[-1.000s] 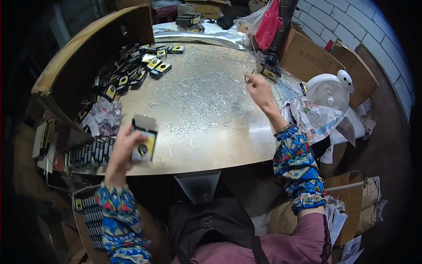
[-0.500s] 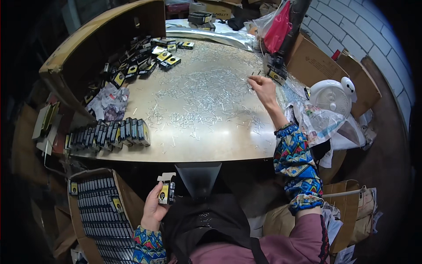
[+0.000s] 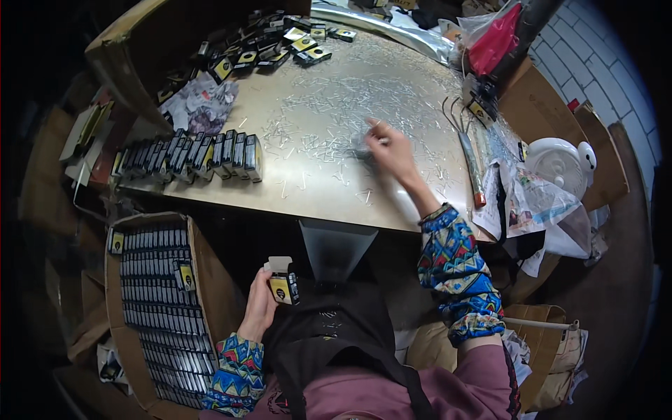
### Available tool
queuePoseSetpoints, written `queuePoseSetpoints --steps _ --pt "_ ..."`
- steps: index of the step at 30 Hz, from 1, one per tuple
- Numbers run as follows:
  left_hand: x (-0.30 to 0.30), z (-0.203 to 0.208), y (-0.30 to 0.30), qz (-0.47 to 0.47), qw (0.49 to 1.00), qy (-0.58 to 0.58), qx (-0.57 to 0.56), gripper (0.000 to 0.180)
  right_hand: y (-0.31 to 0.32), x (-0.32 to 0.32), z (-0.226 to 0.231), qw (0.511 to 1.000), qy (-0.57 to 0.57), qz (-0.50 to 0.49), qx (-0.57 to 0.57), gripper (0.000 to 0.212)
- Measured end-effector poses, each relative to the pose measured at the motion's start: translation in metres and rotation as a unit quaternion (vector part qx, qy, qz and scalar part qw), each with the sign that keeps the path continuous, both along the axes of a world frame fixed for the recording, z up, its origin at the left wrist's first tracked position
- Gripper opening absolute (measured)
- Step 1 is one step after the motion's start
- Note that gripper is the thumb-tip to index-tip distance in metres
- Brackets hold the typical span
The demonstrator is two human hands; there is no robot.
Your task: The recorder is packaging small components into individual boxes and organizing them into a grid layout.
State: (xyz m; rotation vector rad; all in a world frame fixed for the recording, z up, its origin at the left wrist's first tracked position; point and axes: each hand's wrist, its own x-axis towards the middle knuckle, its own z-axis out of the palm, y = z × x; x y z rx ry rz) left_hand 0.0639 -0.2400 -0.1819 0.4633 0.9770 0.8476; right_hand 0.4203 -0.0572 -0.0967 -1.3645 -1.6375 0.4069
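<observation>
Down by my lap, my left hand [image 3: 260,304] grips a small black-and-yellow cardboard box [image 3: 282,288], its pale top flap standing up. My right hand [image 3: 393,155] hovers at the scattered thin metal pins or hooks [image 3: 315,136] on the table. Its fingers are curled together and slightly blurred; what they hold, if anything, is too small to make out. To the right of that hand lies a hand rake [image 3: 468,150] with curved tines and a red-ended handle.
Closed boxes stand in a row [image 3: 231,155] at the table's front left. Behind are crumpled plastic [image 3: 203,103] and a heap of boxes [image 3: 269,49]. A carton [image 3: 203,280] packed with boxes is low left. A white fan [image 3: 556,168] and plastic sheeting [image 3: 532,203] sit right.
My right hand has come away from beside the rake, moving left and nearer over the metal pieces. My left hand still holds the box. The view has shifted and turned.
</observation>
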Motion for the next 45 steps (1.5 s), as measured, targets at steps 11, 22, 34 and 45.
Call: queuePoseSetpoints --steps 11,22,34,45 --pt "0.010 -0.033 -0.014 -0.098 0.969 0.226 -0.021 0.024 -0.011 0.012 0.020 0.997 0.037 -0.065 0.016 0.033" --pt "0.051 -0.040 -0.009 -0.187 0.968 0.163 0.043 0.027 -0.015 0.005 0.020 0.999 -0.007 -0.046 0.022 0.037" --pt "0.062 -0.036 -0.014 -0.153 0.983 -0.037 -0.093 0.032 -0.047 -0.009 0.001 0.968 -0.207 0.144 -0.004 0.041" --pt "0.064 -0.040 -0.017 -0.151 0.984 -0.015 -0.090 0.028 -0.045 0.001 -0.010 0.986 0.009 0.084 -0.146 0.056"
